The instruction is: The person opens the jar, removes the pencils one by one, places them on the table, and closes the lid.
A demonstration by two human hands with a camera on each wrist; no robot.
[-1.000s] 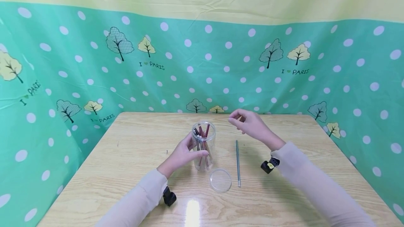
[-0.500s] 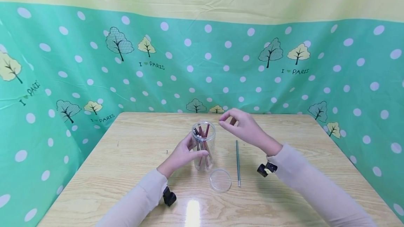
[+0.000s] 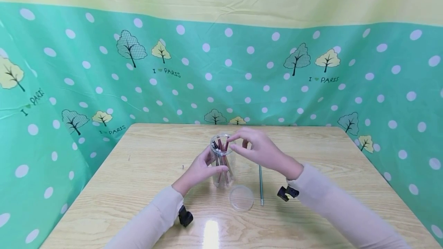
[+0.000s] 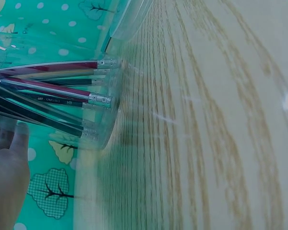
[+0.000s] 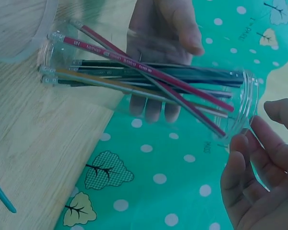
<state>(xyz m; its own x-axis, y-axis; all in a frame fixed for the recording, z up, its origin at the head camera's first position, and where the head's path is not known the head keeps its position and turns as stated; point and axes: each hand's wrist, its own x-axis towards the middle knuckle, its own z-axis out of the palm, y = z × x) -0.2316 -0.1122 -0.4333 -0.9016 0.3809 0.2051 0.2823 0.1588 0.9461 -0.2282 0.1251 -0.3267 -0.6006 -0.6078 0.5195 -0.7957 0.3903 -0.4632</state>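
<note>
A clear jar (image 3: 232,166) stands upright on the table with several pencils (image 5: 149,74) inside, in dark red, dark and tan colours, eraser ends down. My left hand (image 3: 202,170) grips the jar's side, with thumb across the front and fingers behind. My right hand (image 3: 264,151) is at the jar's rim, its thumb and fingers loosely bent. In the right wrist view, those fingers (image 5: 237,165) hold nothing; whether they touch the rim I cannot tell. A round clear lid (image 3: 241,198) lies flat in front of the jar. Right of it lies a blue-green pencil (image 3: 261,187), its far end hidden by my right hand.
The wooden table (image 3: 145,195) ends at the back against a green and yellow patterned cloth (image 3: 194,64). A tiny object (image 3: 183,166) lies left of the jar. Each wrist carries a black camera, the right one (image 3: 288,193) near the blue-green pencil.
My right hand has moved left and slightly down to the jar's rim, over the far end of the blue-green pencil. The left hand and jar have stayed put.
</note>
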